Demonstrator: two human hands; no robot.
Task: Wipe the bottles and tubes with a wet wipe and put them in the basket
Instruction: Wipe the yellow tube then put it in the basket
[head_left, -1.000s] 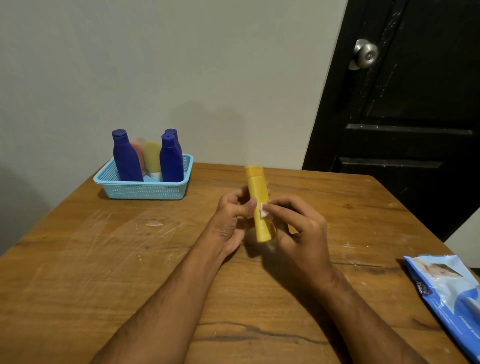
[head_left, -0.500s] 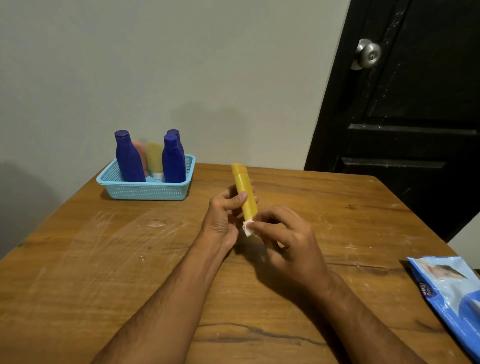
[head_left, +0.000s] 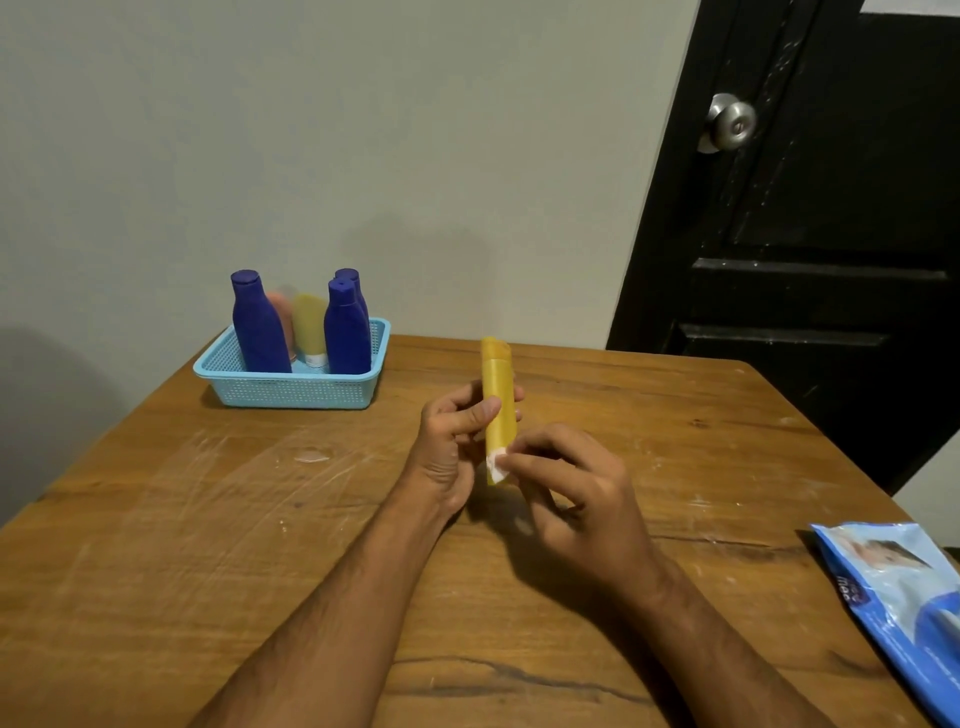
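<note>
The right hand (head_left: 566, 493) is pinching a small white wet wipe (head_left: 497, 464) against the low end of the yellow tube (head_left: 500, 410), and the left hand (head_left: 457, 436) is gripping the tube's middle, holding it up above the table (head_left: 156, 545). To wipe well, the left hand should be turning the tube slowly while the wipe is rubbing all the way up. Farther back, the blue basket (head_left: 291, 392) is waiting with bottles (head_left: 258, 327) inside.

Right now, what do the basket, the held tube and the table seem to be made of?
Basket: light blue plastic, by its fine moulded mesh walls and smooth rim. Tube: yellow, probably soft matte plastic; no gloss shows, though softness cannot be confirmed. Table: wood with a worn, semi-gloss finish, by its grain, a dark crack line and pale scuffs.
</note>
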